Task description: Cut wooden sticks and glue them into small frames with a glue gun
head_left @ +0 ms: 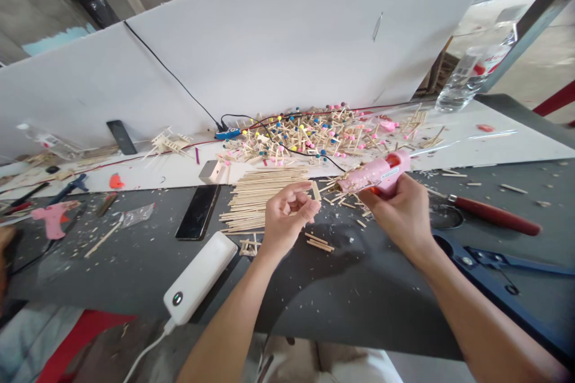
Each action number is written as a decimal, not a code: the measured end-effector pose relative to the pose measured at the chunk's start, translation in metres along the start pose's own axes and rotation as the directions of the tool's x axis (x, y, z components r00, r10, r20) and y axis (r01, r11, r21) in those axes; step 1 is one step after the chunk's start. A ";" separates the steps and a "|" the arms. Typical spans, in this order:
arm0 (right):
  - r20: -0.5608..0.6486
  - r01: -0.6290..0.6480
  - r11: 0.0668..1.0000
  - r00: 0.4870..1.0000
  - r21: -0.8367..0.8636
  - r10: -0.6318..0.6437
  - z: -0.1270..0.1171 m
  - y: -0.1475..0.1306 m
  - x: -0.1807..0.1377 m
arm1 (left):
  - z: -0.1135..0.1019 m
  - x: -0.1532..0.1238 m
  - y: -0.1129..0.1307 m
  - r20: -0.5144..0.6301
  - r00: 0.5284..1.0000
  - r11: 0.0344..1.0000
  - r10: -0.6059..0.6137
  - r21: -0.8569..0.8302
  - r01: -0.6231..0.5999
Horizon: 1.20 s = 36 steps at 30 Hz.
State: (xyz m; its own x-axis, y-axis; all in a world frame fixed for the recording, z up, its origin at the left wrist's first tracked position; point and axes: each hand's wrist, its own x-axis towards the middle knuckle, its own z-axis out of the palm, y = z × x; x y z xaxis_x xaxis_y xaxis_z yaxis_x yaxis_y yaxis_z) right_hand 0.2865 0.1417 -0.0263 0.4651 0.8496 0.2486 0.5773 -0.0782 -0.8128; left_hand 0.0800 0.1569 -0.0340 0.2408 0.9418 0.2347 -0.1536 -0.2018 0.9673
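My right hand (398,212) is shut around a pink hot glue gun (372,173), with its nozzle pointing left over a scatter of wooden sticks. My left hand (287,215) hangs just left of the gun's tip, its fingers curled toward the thumb. Nothing shows between them, though a very small item could be hidden. Beneath and beyond it lies a neat bundle of long wooden sticks (260,200). A few short sticks (320,244) rest below the gun, and a small glued stick piece (249,246) sits near my left wrist.
A large heap of colour-tipped matchsticks (305,137) with black cables lies on a white board behind the hands. A white power bank (200,269), black phone (197,212), red-handled tool (496,215), blue pliers (489,275) and second pink glue gun (54,218) lie on the grey, debris-strewn table.
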 end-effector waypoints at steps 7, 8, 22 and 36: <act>0.021 -0.009 1.000 1.000 0.018 0.008 0.001 0.000 0.000 | 0.002 0.000 0.002 -0.018 1.000 0.999 -0.018 0.036 0.019; 0.023 -0.013 1.000 1.000 0.021 0.012 0.001 0.001 0.000 | 0.002 0.000 0.003 -0.017 1.000 0.999 -0.018 0.035 0.019; 0.035 -0.025 0.999 0.999 0.044 0.023 0.001 -0.001 0.001 | 0.002 -0.001 0.004 -0.009 1.000 1.000 -0.023 0.009 0.023; 0.048 -0.012 0.998 0.999 0.059 0.009 0.001 0.001 0.001 | 0.002 -0.001 0.004 0.002 1.000 0.999 -0.029 0.035 0.029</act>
State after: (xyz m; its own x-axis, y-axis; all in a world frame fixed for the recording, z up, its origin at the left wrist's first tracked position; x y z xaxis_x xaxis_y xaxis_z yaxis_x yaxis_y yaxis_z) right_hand 0.2868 0.1430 -0.0272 0.4375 0.8729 0.2157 0.5309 -0.0571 -0.8455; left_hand 0.0813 0.1543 -0.0298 0.2474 0.9466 0.2068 -0.1125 -0.1840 0.9765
